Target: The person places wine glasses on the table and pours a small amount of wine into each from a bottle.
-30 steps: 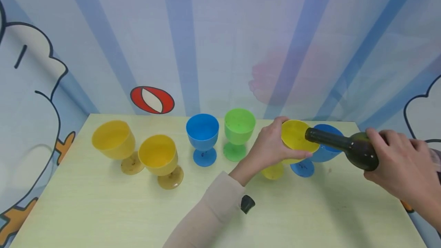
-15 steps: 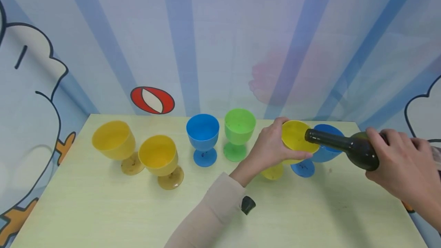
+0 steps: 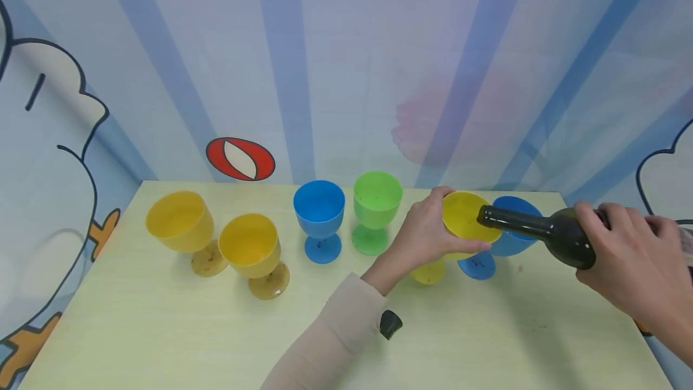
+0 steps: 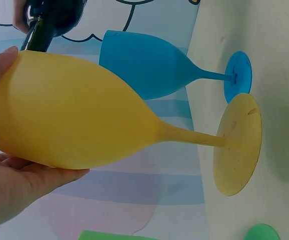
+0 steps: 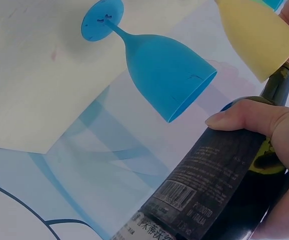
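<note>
My left hand (image 3: 425, 230) holds the bowl of a yellow goblet (image 4: 74, 110), thumb on one side and fingers on the other. The goblet stands upright, its foot by the table surface. In my right hand (image 3: 633, 251) is a dark green wine bottle (image 3: 565, 236), gripped around its body and tilted so its neck points left. The bottle's mouth lies over the goblet's rim. A dark label (image 5: 204, 175) with a barcode shows in the right wrist view. No liquid stream can be made out. Just behind the yellow goblet to the right stands a blue goblet (image 5: 164, 75).
Left of my hands stand a green goblet (image 3: 377, 200), another blue goblet (image 3: 319, 212) and two amber-yellow goblets, one farther left (image 3: 181, 221) and one nearer (image 3: 251, 245). A small black stopper (image 3: 390, 324) lies on the pale table (image 3: 178, 342) beside my left sleeve. A printed backdrop (image 3: 352, 77) rises behind.
Hardly anything differs. The bottle's neck has dipped very slightly over the yellow goblet, and the whole head view has shifted by a few pixels. Both hands keep their holds.
</note>
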`<state>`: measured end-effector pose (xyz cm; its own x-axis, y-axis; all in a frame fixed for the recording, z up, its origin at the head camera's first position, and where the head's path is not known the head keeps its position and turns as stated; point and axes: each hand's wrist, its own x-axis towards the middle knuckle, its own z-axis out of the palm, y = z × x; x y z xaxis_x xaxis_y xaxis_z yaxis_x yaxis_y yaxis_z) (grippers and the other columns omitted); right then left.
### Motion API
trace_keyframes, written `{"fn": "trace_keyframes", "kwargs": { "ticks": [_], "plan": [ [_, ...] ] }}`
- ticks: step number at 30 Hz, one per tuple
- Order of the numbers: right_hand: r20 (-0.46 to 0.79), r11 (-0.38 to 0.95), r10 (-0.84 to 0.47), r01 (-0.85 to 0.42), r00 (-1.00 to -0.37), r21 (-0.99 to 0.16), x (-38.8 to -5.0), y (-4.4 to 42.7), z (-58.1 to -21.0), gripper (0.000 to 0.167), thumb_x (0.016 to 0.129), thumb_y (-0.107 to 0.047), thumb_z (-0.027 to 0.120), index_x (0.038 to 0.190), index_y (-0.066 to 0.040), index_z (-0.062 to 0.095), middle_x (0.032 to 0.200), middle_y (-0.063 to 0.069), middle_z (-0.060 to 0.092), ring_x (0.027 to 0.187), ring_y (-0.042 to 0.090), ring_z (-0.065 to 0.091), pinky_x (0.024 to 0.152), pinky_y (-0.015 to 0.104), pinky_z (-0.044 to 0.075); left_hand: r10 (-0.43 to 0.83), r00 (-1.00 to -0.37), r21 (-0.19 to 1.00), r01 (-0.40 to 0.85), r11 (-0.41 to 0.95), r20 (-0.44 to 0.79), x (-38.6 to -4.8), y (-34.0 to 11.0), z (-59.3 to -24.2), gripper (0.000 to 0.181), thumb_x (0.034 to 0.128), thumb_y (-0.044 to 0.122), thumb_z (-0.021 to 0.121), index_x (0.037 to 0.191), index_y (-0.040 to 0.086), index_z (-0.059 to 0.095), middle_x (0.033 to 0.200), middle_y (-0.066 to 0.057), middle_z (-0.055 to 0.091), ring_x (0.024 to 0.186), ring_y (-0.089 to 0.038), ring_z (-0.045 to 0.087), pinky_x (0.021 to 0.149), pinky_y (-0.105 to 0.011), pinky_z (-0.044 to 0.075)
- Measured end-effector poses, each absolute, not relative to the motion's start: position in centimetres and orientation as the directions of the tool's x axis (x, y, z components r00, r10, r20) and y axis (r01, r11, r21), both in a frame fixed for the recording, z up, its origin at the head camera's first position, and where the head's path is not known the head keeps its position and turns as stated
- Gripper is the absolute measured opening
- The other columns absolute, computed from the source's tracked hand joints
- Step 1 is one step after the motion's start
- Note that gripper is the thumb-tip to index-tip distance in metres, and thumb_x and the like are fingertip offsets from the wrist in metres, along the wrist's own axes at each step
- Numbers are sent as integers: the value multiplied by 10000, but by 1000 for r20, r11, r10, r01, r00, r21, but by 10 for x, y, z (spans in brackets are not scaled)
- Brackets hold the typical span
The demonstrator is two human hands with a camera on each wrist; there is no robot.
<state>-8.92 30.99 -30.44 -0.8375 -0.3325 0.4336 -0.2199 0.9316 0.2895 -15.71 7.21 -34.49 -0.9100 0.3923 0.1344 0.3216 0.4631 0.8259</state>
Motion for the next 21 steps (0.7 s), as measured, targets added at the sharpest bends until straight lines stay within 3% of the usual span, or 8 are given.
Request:
{"fn": "trace_keyframes", "kwargs": {
  "ticks": [21],
  "plan": [
    [426,935,-325,-219,-844,279,-88,310,-303,937,230,1,857,1031,22,371,907,358,452,832,503,451,794,660,283,390,-908,838,329,436,154,-156,72,-346,827,614,399,830,1259,80,422,955,-4,579,758,-63,497,589,-138,428]
  ]
}}
